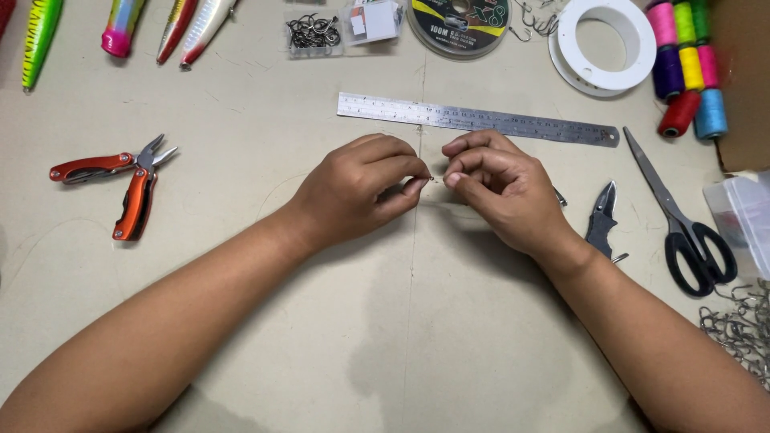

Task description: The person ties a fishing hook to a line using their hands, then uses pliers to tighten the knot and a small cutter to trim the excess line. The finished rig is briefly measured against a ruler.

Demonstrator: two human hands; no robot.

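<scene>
Far left of the fingers, orange pliers lie open on the worktop. The left hand and right hand meet fingertip to fingertip, each pinched shut on a tiny metal piece (too small to tell what kind) just below the ruler. Right of the fingers lie dark pliers, then scissors. A risk, as I judge it: so slight a pinch could let the piece slip and vanish on the pale worktop, or prick a fingertip.
</scene>
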